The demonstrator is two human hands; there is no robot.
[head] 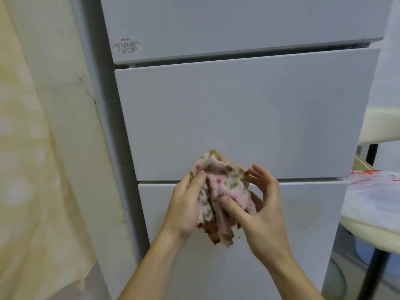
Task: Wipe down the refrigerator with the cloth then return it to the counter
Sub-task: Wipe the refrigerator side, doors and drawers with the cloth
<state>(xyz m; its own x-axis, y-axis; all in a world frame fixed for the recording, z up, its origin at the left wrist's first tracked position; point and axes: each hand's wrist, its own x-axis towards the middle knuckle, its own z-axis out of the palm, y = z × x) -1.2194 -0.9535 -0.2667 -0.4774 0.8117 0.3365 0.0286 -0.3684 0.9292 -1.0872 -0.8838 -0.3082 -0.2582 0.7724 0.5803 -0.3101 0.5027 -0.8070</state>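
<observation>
Soft, even, dim light; slight blur, wide-angle bowing at edges.

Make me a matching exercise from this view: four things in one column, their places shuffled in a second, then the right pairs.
Things
1. cloth
2. sticker
3. plastic bag
4. curtain

Places
A. hanging at the far left
B. lower left of the top door of the refrigerator
C. held between the left hand and the right hand
D. at the right edge of the view

Pairs: 1-C, 2-B, 3-D, 4-A
</observation>
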